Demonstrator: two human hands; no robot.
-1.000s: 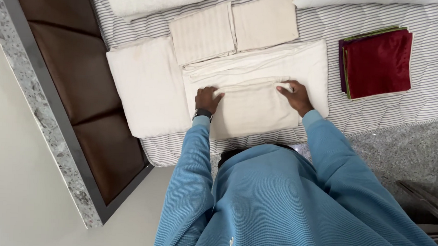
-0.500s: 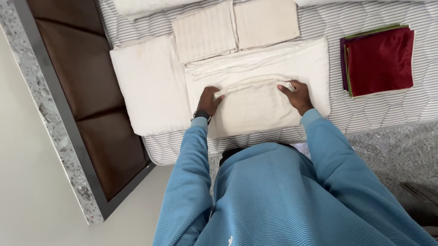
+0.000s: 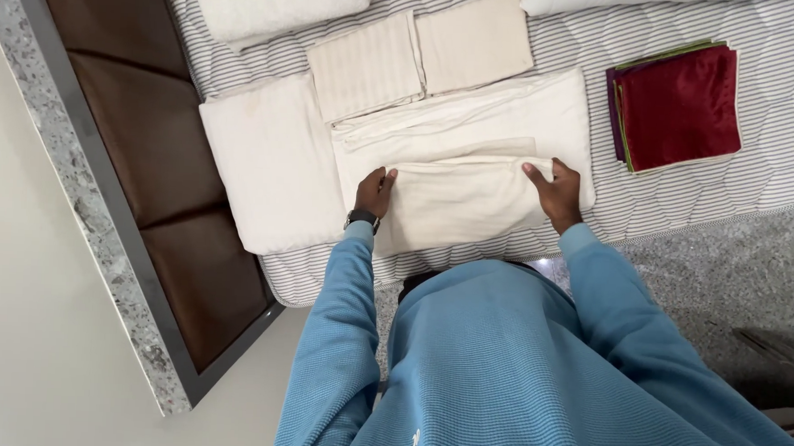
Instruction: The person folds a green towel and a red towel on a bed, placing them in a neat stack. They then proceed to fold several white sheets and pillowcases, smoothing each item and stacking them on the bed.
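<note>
Since a second ago, your hands have drawn the folded layer toward you and moved apart to its two side edges; the fold now lies flatter and wider. Your left hand [image 3: 374,193] rests fingers-down on the left edge of the cream sheet [image 3: 456,194], pinching it lightly. Your right hand [image 3: 554,192] grips the right edge, fingers curled over the cloth. The sheet is pale, faintly striped, partly folded, and lies on the mattress [image 3: 755,198] near its front edge.

A striped mattress [image 3: 774,168] carries folded cream linens [image 3: 275,160] and a dark red cloth stack [image 3: 679,106].
</note>
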